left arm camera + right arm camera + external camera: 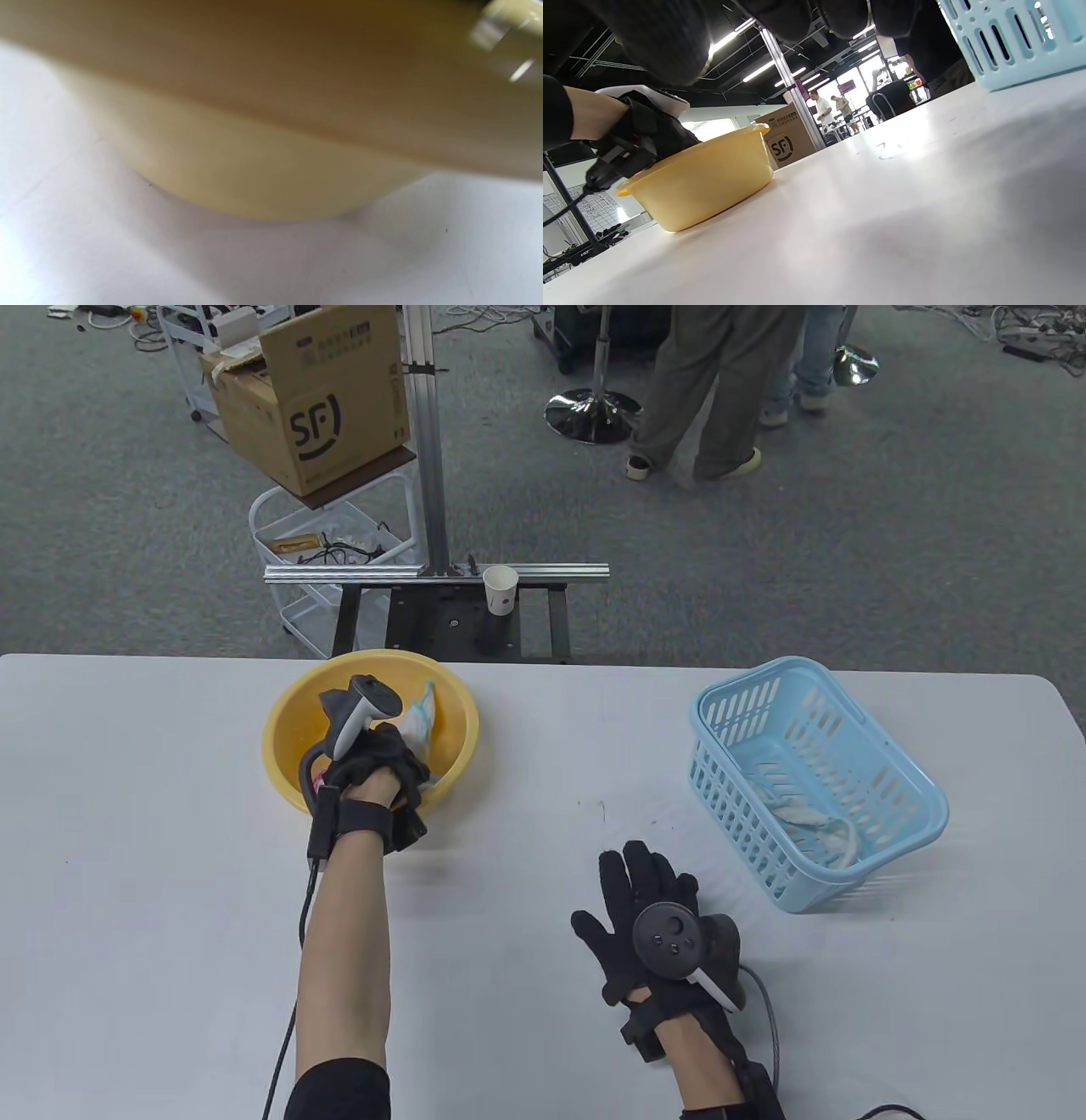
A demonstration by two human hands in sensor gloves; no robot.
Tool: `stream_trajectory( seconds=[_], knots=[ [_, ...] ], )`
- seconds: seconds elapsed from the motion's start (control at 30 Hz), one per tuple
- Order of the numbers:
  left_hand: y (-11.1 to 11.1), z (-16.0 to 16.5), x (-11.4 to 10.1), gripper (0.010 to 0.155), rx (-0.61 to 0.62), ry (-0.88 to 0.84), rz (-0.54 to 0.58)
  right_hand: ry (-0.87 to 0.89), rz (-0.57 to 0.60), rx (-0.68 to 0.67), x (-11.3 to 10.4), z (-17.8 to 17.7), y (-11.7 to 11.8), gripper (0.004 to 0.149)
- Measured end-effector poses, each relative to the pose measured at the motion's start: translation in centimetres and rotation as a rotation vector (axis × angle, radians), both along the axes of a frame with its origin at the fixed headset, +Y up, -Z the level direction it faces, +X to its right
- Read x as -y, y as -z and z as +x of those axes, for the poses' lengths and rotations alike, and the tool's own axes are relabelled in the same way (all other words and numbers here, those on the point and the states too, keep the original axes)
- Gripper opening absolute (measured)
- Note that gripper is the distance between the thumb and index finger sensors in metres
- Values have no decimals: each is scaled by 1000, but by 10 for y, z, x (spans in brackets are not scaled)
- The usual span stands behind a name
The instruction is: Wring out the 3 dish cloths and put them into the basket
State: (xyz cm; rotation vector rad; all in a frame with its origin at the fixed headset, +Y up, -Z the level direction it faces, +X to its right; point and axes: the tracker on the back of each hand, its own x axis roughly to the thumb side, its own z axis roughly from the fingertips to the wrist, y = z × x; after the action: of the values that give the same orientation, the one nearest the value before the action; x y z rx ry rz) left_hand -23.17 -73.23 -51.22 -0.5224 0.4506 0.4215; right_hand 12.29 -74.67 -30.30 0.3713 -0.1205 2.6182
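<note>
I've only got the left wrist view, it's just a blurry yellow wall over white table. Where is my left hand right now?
Observer: Your left hand reaches into the yellow bowl, on a pale dish cloth there.
Operator: Is it actually gripping the cloth?
Observer: I cannot tell; its fingers are hidden behind the tracker and glove.
Operator: Where's the right hand?
Observer: The right hand lies open and flat on the table, just left of the blue basket, holding nothing.
Operator: Anything in the basket yet?
Observer: Yes, a whitish cloth already lies in its bottom.
</note>
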Motion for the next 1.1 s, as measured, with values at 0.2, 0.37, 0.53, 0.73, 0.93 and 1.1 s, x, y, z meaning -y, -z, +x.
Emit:
stream_trajectory(
  seconds=[0.2, 0.37, 0.53, 0.73, 0.93, 1.1],
  knots=[
    [-1, 0, -1, 82, -6, -40, 41, 2, 0, -4, 0, 0, 0, 78],
    [-8, -5, -16, 65, 1, -152, 78, 7, -16, -4, 2, 0, 1, 77],
    [-20, -14, -41, 49, -18, -253, 212, 14, -16, -10, 2, -1, 0, 76],
    [-42, -21, -81, 49, 36, -359, 362, 21, -13, -15, 2, -2, 0, 76],
    [-70, -24, -121, 49, 77, -459, 519, 35, -10, -15, 3, -3, 0, 76],
    [-93, -20, -149, 49, 125, -502, 631, 36, -2, -33, 4, -8, -1, 77]
  ],
)
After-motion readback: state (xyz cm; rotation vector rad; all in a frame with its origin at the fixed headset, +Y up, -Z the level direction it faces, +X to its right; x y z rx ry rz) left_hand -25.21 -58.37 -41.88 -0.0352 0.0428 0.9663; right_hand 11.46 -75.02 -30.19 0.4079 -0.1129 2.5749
